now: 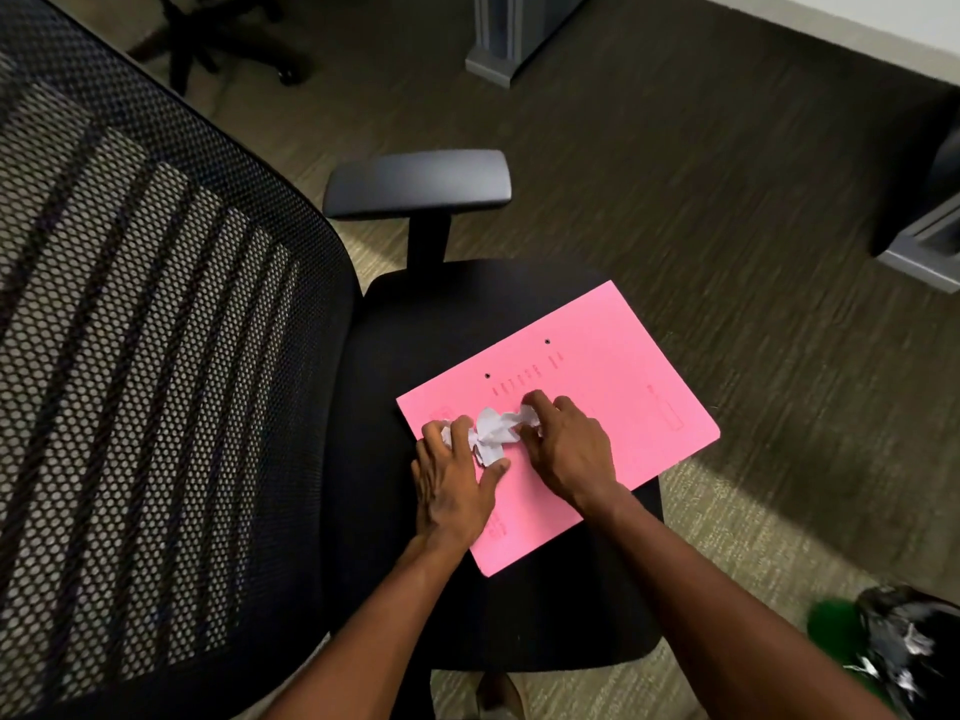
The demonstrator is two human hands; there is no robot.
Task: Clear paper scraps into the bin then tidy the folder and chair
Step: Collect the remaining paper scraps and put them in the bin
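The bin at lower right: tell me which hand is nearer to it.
Right. The right hand grips the paper scraps on the pink folder, on the bin's side. The left hand holds the scraps from the far side, farther from the bin.

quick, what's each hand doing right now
Left hand: fingers curled round the crumpled paper scraps on the pink folder.
Right hand: pinching the same scraps.
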